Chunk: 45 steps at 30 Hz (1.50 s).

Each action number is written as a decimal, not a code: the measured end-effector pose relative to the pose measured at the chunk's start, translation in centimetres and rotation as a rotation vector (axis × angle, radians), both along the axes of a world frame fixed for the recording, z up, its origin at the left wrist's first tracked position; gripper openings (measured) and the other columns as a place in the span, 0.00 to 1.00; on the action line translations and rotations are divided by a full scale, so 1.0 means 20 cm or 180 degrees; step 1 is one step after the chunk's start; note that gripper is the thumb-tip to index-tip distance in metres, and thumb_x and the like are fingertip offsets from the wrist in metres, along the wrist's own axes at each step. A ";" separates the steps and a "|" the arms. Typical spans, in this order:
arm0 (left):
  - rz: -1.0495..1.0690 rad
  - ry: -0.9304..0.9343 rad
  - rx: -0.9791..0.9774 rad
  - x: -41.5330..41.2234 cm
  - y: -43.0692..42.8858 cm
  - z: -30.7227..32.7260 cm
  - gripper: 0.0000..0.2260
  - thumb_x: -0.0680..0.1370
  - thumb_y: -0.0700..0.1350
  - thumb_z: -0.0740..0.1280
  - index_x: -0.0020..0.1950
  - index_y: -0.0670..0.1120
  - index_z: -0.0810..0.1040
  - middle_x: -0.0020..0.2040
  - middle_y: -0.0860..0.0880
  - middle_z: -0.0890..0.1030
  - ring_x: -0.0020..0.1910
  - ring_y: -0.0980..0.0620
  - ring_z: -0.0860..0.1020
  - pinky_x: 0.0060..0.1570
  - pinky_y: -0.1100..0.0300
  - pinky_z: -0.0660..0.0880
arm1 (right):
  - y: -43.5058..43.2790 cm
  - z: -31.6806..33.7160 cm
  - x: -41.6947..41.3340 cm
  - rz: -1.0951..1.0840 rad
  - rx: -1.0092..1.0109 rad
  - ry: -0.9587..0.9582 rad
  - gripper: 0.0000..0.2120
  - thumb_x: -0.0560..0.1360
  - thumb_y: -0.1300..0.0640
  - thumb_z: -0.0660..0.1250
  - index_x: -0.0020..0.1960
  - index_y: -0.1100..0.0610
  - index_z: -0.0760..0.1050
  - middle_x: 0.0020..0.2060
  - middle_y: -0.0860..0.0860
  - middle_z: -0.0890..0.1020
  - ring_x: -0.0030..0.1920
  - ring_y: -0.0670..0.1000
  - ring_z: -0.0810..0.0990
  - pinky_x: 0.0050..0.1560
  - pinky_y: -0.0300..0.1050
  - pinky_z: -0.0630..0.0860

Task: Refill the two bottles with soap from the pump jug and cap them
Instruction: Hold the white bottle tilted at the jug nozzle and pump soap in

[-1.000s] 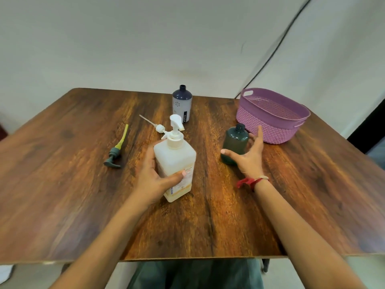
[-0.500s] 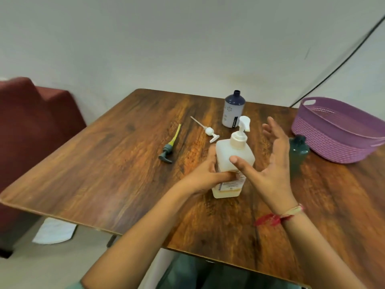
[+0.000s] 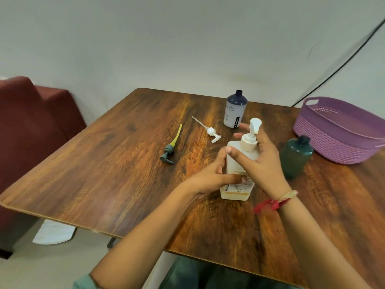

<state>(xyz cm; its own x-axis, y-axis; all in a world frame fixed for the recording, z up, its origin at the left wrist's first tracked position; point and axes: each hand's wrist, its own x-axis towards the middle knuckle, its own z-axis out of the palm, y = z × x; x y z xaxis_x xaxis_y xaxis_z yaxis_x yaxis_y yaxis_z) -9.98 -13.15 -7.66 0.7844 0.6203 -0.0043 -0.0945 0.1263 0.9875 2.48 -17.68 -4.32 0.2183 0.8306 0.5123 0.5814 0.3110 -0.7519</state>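
Home room, wooden table (image 3: pixel 116 176), maroon sofa (image 3: pixel 31 130), purple basket (image 3: pixel 333 130)

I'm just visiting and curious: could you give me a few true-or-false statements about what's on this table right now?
1. The dark green plastic bottle stands uncapped beside the purple woven basket. True.
2. The left hand grips the white pump jug by its body. True.
3. Both loose pumps lie inside the basket. False: the grey-and-yellow pump and the small white pump lie on the wooden table.
4. The bottle at the back lies on its side. False: the navy-and-white plastic bottle stands upright.
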 end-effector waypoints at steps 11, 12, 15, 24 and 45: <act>-0.0230 -0.0151 -0.0064 0.02 0.03 -0.01 0.34 0.72 0.32 0.68 0.64 0.64 0.60 0.65 0.49 0.73 0.63 0.50 0.75 0.58 0.54 0.75 | 0.03 -0.04 0.00 -0.0624 0.0331 -0.0219 0.18 0.70 0.42 0.66 0.48 0.56 0.72 0.39 0.53 0.80 0.41 0.52 0.79 0.43 0.55 0.77; -0.0277 -0.0059 -0.0011 0.02 0.05 0.00 0.34 0.73 0.31 0.67 0.65 0.64 0.59 0.65 0.49 0.73 0.63 0.51 0.75 0.58 0.55 0.76 | 0.03 -0.04 0.00 -0.0695 0.0321 -0.0268 0.18 0.70 0.42 0.65 0.47 0.57 0.72 0.38 0.53 0.80 0.41 0.53 0.79 0.42 0.56 0.76; -0.0565 0.0396 0.0349 0.01 0.13 0.05 0.35 0.72 0.31 0.69 0.67 0.59 0.58 0.65 0.51 0.73 0.61 0.55 0.75 0.60 0.57 0.74 | 0.03 -0.04 0.00 -0.0901 0.0342 -0.0410 0.17 0.70 0.42 0.65 0.46 0.55 0.71 0.37 0.51 0.78 0.40 0.52 0.78 0.41 0.54 0.76; -0.1087 0.1766 0.1556 -0.02 0.51 0.24 0.45 0.68 0.37 0.75 0.76 0.54 0.51 0.73 0.50 0.63 0.71 0.54 0.62 0.71 0.55 0.63 | 0.08 -0.04 0.03 -0.1240 0.0449 -0.0624 0.13 0.71 0.42 0.63 0.44 0.52 0.70 0.35 0.46 0.75 0.37 0.48 0.75 0.36 0.38 0.70; 0.1633 0.1118 0.1390 0.71 1.17 0.05 0.52 0.60 0.57 0.80 0.75 0.48 0.54 0.73 0.45 0.61 0.71 0.45 0.63 0.66 0.51 0.66 | 0.16 -0.08 0.11 -0.1676 0.0680 -0.0548 0.12 0.71 0.46 0.59 0.42 0.55 0.68 0.33 0.45 0.70 0.32 0.42 0.69 0.33 0.29 0.61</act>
